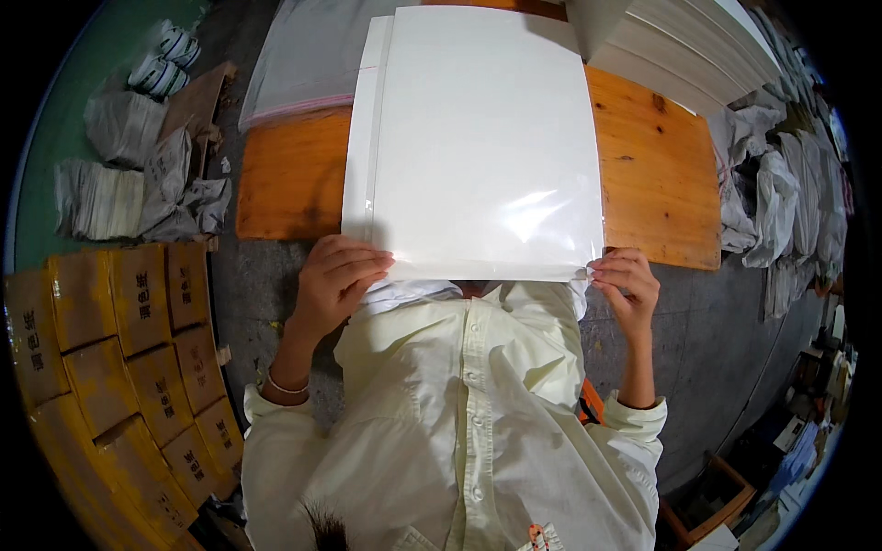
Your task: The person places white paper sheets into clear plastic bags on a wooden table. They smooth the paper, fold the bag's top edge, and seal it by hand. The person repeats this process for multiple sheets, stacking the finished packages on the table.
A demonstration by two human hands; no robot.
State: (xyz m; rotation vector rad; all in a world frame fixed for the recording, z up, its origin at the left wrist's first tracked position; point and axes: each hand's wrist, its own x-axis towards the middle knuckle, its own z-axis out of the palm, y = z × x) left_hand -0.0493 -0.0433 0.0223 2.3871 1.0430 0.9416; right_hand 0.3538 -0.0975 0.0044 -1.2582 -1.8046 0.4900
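Note:
A large stack of white sheets (478, 138) in a clear, glossy plastic sleeve lies on a wooden table, its near end reaching past the table's edge toward my lap. My left hand (338, 280) pinches the sleeve's near left corner between thumb and fingers. At the near right corner, my right hand (629, 283) grips the sleeve's edge the same way. Light glints off the plastic close to the right hand. Along the left side a narrow strip of the white sheets shows beside a plastic edge.
Bare wooden table (657, 174) shows on both sides. Clear plastic sleeves (299, 60) lie at the far left, and white board stacks (684, 46) stand far right. Brown cartons (138, 358) are piled on the left. Grey plastic bags (795, 193) crowd the right. A wooden crate (712, 505) sits lower right.

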